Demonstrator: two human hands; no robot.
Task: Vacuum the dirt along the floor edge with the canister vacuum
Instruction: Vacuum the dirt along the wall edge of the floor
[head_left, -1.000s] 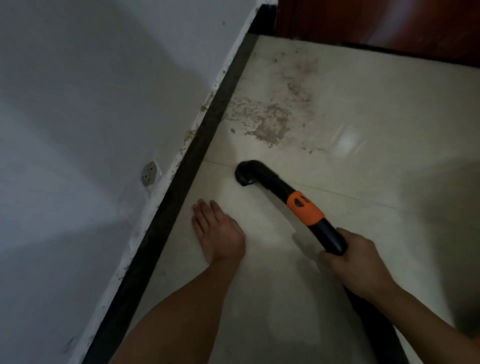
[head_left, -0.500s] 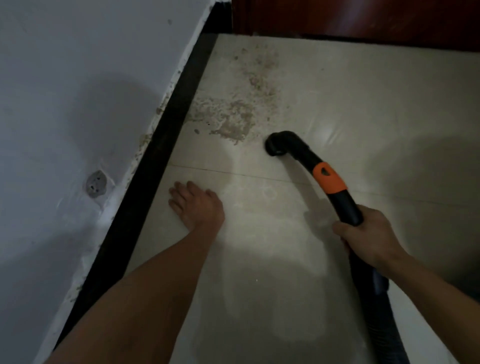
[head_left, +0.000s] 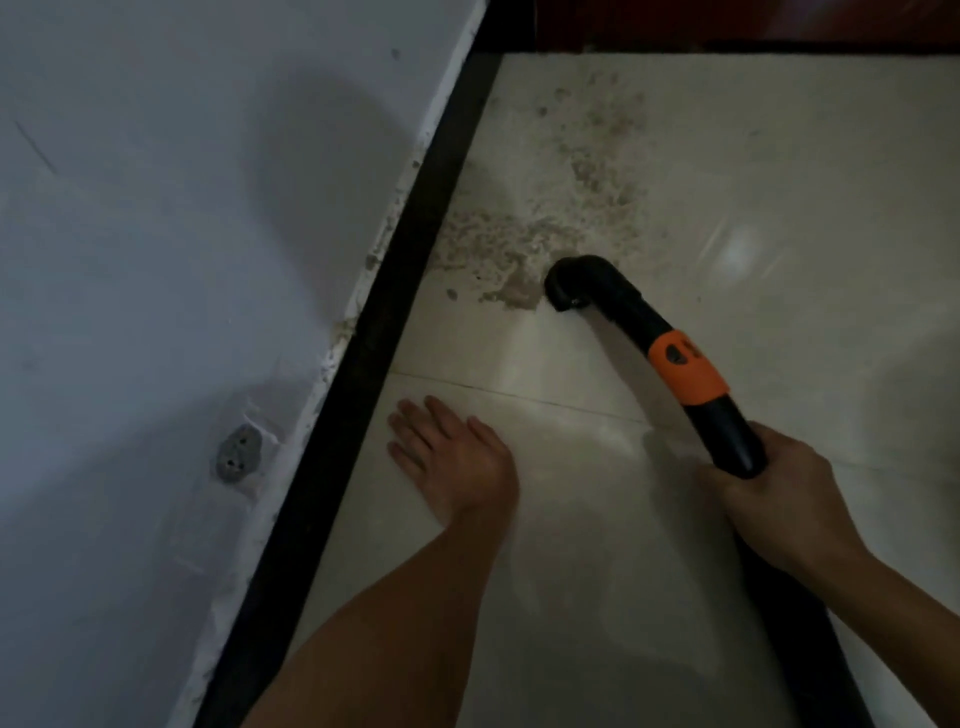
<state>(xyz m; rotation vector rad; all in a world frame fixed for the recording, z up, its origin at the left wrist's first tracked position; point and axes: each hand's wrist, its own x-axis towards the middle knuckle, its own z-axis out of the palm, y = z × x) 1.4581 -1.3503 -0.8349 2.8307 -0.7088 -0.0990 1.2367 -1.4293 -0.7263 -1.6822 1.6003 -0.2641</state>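
The right hand (head_left: 779, 499) is wrapped tight around the black vacuum hose (head_left: 727, 436), just below its orange band (head_left: 685, 371). The bent hose tip (head_left: 569, 283) seems to touch the near edge of the dirt (head_left: 509, 244) on the floor (head_left: 779, 182), beside the dark baseboard (head_left: 415, 260). The left hand (head_left: 452, 460) lies flat and open on the tile, well apart from the hose.

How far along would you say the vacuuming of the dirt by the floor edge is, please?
Early days. Done: the near tile around the flat left hand looks clean. In hand: the right hand grips the vacuum hose, with the nozzle at the near edge of the dirt patch. Left: most of that patch, running up along the black skirting.
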